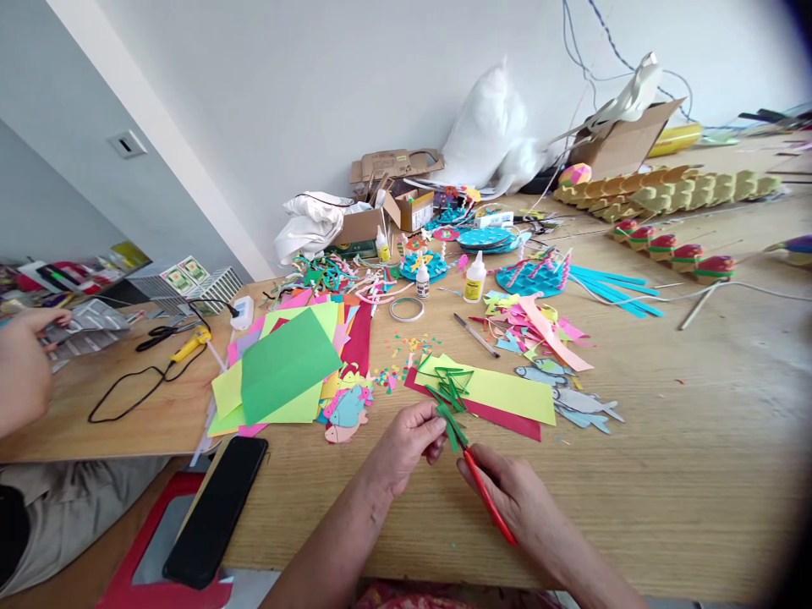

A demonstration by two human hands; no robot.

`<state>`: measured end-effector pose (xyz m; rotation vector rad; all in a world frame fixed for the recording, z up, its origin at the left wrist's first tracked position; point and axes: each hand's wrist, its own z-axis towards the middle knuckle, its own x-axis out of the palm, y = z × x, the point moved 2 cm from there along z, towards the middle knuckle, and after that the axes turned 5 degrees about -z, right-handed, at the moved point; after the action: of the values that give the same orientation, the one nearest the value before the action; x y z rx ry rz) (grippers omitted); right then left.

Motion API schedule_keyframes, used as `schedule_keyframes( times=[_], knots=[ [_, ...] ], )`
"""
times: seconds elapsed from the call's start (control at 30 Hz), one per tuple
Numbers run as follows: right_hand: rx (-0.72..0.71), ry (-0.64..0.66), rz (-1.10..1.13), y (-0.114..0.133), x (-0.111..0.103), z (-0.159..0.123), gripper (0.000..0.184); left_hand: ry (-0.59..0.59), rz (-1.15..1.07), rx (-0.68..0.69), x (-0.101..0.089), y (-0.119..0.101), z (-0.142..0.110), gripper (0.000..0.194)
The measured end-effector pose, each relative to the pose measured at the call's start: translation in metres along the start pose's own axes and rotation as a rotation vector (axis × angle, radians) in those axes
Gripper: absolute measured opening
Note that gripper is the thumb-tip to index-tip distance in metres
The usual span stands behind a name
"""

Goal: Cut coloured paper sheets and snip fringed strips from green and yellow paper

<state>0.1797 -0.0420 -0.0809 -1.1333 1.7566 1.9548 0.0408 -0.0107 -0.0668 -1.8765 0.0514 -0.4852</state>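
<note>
My left hand [415, 441] pinches a small piece of green paper [452, 429] just above the table. Red-handled scissors [487, 497] are gripped in my right hand [507, 482], their blades up against the green paper; part of the blades is hidden by it. Just beyond my hands, thin green paper strips [452, 385] lie in a loose heap on a yellow-green paper strip [507, 391]. A dark red paper strip [513, 420] shows underneath. To the right are several grey and blue paper fish [580, 401].
Stacked coloured paper [288, 368] lies left, with paper fish cutouts [348, 413] beside it. A black phone [219, 507] rests at the table's near edge. Glue bottles [474, 279], a pen [475, 335] and paper scraps [539, 326] lie beyond. Another person's hand [38, 326] is far left, near a glue gun [190, 345].
</note>
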Motion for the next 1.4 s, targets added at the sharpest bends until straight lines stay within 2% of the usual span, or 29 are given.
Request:
schedule_keyframes(
  times=[0.33, 0.63, 0.83, 1.1, 1.27, 1.4],
  knots=[
    [0.01, -0.015, -0.006, -0.002, 0.0, 0.002, 0.043, 0.03, -0.041, -0.027, -0.001, 0.0, 0.001, 0.023],
    [0.006, -0.016, -0.003, -0.004, 0.004, 0.005, 0.042, -0.033, 0.016, 0.003, -0.004, 0.003, 0.002, 0.027],
    [0.023, 0.044, 0.076, -0.005, 0.006, 0.006, 0.042, 0.005, -0.028, -0.049, -0.003, 0.006, 0.002, 0.024],
    [0.046, 0.053, 0.073, -0.012, 0.01, 0.006, 0.044, 0.034, -0.119, -0.098, -0.006, 0.013, 0.006, 0.023],
    [0.076, 0.067, 0.038, -0.015, 0.01, 0.007, 0.045, 0.016, -0.163, -0.154, -0.005, 0.019, 0.009, 0.026],
    [0.117, 0.104, -0.032, -0.018, 0.003, 0.005, 0.045, -0.04, -0.096, -0.131, -0.011, 0.018, 0.009, 0.027]
  ],
)
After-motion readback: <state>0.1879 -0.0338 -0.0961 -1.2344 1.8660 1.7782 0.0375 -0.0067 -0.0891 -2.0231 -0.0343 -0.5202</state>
